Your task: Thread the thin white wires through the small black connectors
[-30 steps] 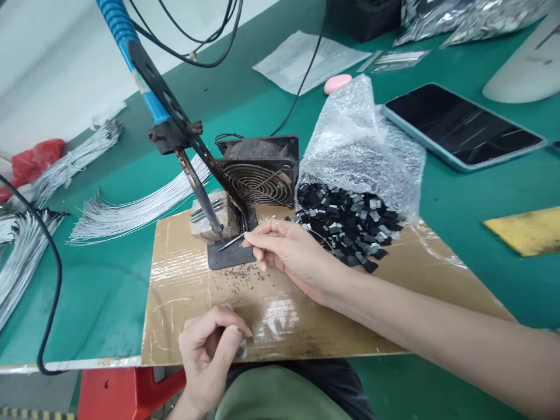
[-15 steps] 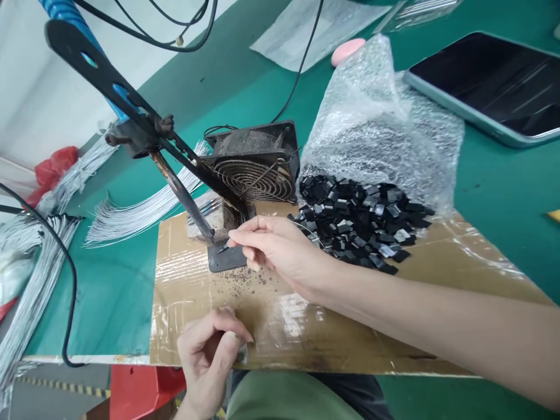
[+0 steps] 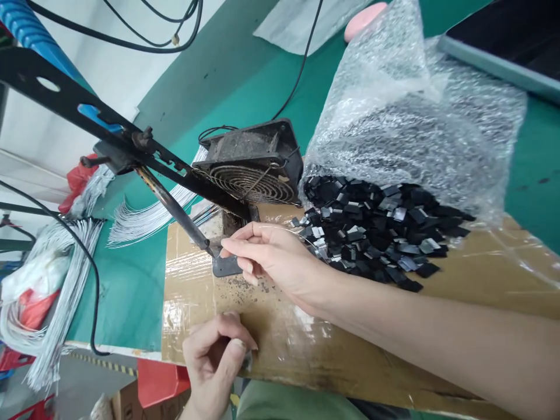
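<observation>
Pinching: right hand (image 3: 275, 256), mid-frame, thumb and forefinger pressed together on a thin wire (image 3: 294, 231) trailing right past the knuckles
Metal rod (image 3: 175, 211): slanting down from upper left, its tip just beside those fingers
Left hand (image 3: 216, 361): lower centre, curled; cannot tell whether it grips anything
Black connectors (image 3: 371, 227): heaped right of centre, at the clear bag's (image 3: 394, 128) mouth

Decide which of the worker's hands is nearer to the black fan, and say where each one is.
Right. The right hand is just in front of the fan, on the worker's side; the left hand is farther off, by the near edge of the cardboard.
</observation>
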`<action>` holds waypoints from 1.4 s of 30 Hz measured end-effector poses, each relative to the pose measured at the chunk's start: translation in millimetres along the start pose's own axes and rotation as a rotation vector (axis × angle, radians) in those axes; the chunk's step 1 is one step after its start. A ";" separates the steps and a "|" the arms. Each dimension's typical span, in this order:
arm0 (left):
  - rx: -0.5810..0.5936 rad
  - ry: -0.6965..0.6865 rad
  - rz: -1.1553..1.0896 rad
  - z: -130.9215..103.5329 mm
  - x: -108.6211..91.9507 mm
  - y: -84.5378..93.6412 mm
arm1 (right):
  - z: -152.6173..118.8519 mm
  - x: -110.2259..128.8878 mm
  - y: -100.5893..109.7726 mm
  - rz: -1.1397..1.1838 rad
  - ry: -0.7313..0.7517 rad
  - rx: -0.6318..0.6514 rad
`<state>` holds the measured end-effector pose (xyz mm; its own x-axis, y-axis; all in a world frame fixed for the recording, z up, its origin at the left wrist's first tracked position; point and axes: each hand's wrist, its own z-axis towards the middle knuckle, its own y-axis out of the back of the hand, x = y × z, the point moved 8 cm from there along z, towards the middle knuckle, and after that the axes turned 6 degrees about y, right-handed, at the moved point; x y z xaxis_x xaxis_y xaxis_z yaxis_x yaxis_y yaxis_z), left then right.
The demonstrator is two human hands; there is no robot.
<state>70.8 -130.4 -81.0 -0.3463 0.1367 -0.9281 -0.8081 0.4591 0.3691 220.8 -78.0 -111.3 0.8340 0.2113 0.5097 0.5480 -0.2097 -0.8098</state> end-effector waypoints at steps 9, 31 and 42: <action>0.010 -0.023 0.058 4.6 -6.1 -3.4 | -1.1 1.0 -1.8 -0.007 -0.062 -0.022; 0.007 -0.016 0.102 3.6 -8.1 -4.6 | -0.9 2.2 -3.5 -0.004 -0.092 -0.035; 0.008 -0.026 0.108 4.2 -9.6 -5.5 | -1.1 1.3 -3.6 -0.013 -0.107 -0.033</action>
<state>80.6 -130.6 -74.4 -0.4183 0.2085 -0.8840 -0.7627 0.4478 0.4666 220.0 -78.0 -107.5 0.8160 0.3145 0.4850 0.5622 -0.2374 -0.7921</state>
